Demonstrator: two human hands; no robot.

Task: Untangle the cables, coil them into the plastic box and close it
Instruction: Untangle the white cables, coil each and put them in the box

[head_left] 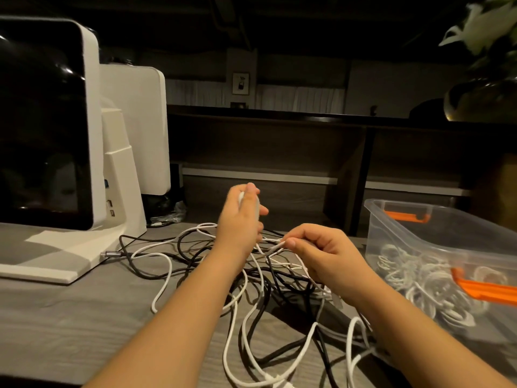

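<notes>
A tangle of white and black cables (251, 278) is spread over the grey wooden table (84, 317) in front of me. My left hand (240, 217) is raised above the pile and grips a white cable or its plug between fingers and thumb. My right hand (321, 256) pinches a white cable (272, 249) at its fingertips, just right of the left wrist. The clear plastic box (414, 236) with orange latches (486, 288) stands open at the right, with coiled white cables (419, 275) inside. No lid is in view.
A white monitor-like device (56, 130) on a white stand occupies the left of the table, with a dark cable plugged near its base (112, 254). A dark shelf unit (307, 152) lies beyond the table. A plant in a dark pot (484, 88) stands at the far right.
</notes>
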